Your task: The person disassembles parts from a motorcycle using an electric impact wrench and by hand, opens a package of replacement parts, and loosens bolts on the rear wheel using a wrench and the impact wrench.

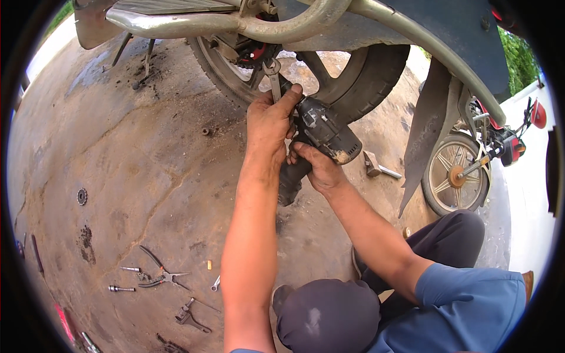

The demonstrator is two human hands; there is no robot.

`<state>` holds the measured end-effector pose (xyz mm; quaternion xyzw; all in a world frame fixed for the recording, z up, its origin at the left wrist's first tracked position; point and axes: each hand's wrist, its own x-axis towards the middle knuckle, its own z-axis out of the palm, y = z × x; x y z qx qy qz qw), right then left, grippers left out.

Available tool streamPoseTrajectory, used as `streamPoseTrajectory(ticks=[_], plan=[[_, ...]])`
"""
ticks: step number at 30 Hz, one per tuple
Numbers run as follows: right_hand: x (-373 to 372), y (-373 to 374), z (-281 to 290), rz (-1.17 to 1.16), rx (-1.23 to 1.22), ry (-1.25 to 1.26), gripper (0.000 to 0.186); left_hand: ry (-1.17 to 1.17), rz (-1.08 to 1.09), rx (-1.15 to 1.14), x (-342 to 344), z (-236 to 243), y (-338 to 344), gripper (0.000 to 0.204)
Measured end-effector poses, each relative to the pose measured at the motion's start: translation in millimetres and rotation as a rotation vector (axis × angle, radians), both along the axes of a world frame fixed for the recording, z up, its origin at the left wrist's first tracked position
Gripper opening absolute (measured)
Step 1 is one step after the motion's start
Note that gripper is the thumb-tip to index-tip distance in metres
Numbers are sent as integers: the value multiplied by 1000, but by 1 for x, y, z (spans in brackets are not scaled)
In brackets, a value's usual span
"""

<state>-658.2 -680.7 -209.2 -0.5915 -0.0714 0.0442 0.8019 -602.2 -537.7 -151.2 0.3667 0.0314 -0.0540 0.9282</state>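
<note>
A combination wrench stands upright in my left hand, its ring end up against the hub area of a motorcycle wheel. My left fingers are closed, with the thumb beside the nose of a black cordless impact wrench. My right hand is wrapped round that tool's handle, just below its body. The tool's front end points up toward the hub, near a red part. My left hand partly covers the tool's front and the wrench's lower end, so the exact contact at the axle is hidden.
A hammer lies right of the tool. Pliers, a socket piece and a small sprocket lie on the stained floor at left. Overhead runs the motorcycle's metal tube. Another motorcycle stands at right.
</note>
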Motion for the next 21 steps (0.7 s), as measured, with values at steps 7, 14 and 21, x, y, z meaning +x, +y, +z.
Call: streamPoseTrajectory(ticks=[7,14,21], plan=[[-99,-48,-24,-218,-39,132,44,13,-593,551,-45,-49,-12,31],[-106,-123,-57,-408,251,261,47,-283,-39,1139,41,-88,6,27],[-22,-174,-27,-402,155,73,47,-541,141,1520,153,-61,-37,27]])
